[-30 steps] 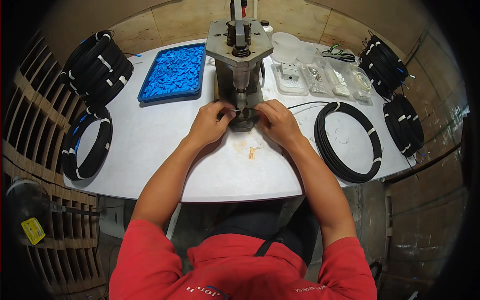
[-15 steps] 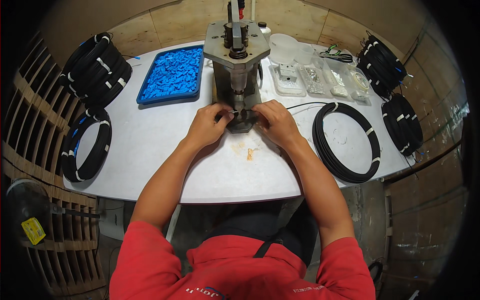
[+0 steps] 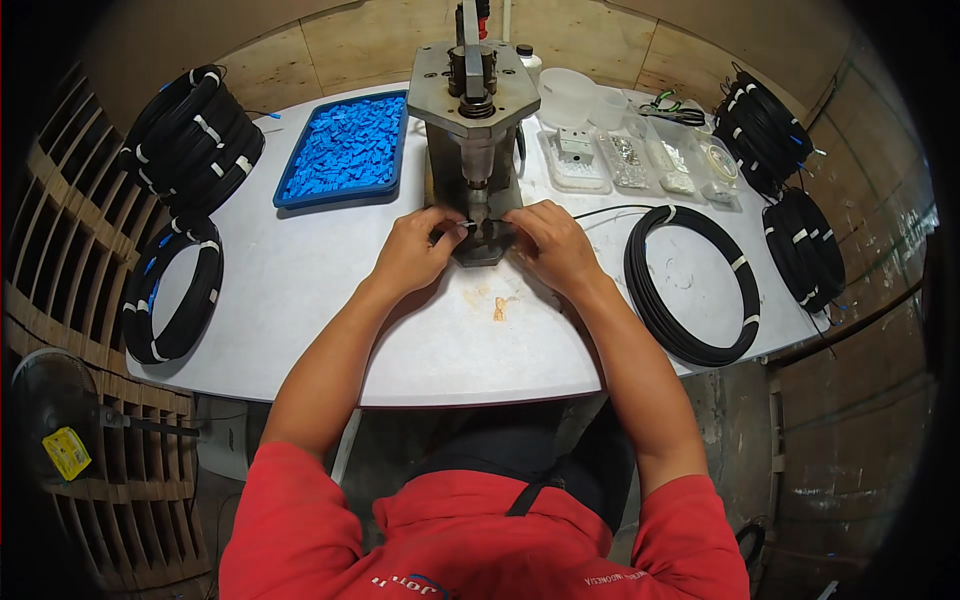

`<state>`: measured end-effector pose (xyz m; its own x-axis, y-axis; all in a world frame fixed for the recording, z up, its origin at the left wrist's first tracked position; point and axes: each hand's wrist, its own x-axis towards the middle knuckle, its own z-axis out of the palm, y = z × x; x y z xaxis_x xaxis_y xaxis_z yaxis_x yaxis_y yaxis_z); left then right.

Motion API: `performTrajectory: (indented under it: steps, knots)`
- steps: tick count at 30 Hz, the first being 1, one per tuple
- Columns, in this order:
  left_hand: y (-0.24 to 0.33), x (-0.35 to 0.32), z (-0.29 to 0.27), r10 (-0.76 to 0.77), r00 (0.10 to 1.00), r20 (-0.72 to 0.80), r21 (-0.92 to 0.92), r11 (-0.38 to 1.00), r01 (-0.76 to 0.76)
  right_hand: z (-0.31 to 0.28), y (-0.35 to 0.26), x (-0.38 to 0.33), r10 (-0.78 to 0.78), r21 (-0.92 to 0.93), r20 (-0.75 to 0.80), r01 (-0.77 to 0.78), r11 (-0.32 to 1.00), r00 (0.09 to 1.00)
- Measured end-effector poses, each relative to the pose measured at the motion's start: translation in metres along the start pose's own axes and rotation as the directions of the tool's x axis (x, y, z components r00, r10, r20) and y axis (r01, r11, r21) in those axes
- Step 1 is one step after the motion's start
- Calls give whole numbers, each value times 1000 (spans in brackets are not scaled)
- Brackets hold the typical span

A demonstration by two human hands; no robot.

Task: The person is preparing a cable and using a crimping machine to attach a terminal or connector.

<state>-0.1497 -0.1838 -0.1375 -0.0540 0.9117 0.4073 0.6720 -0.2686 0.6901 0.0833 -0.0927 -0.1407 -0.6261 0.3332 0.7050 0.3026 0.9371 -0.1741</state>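
Note:
A metal bench press (image 3: pixel 476 90) stands at the middle of the table, its ram reaching down between my hands. My left hand (image 3: pixel 415 248) is closed at the left of the press's base, thumb and forefinger pinching a small silvery piece (image 3: pixel 464 223) whose kind is too small to tell. On the other side my right hand (image 3: pixel 552 242) is closed, with its fingertips on a black cable. That black cable (image 3: pixel 612 208) runs from behind the hand to a large black cable coil (image 3: pixel 637 285) lying on the right. My fingers partly hide the spot under the ram.
A blue tray (image 3: pixel 281 200) full of small blue pieces lies left of the press. Bundled black coils (image 3: pixel 195 140) stand at the left, others (image 3: pixel 803 250) at the right. Clear containers (image 3: pixel 566 95) with small parts and green-handled pliers (image 3: pixel 675 108) sit at the back right.

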Motion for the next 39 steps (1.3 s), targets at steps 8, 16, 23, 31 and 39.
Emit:
performTrajectory:
  steps: [8,16,23,31,39]
  knots:
    - [0,0,1,-8,1000,0,4,1000,8,0,1,-2,13,-6,21,-13,1000,1000]
    - [1,0,0,5,1000,-9,10,1000,-5,1,0,-1,18,-17,19,-17,1000,1000]
    - [1,0,0,-6,1000,-4,9,1000,6,-1,0,-1,17,-3,29,-17,1000,999]
    - [0,-1,1,10,1000,-14,-1,1000,-10,0,-2,-2,33,14,13,-33,999,999]
    - [-1,-1,1,-7,1000,-10,-3,1000,7,0,-4,1,24,2,-20,-24,1000,1000]
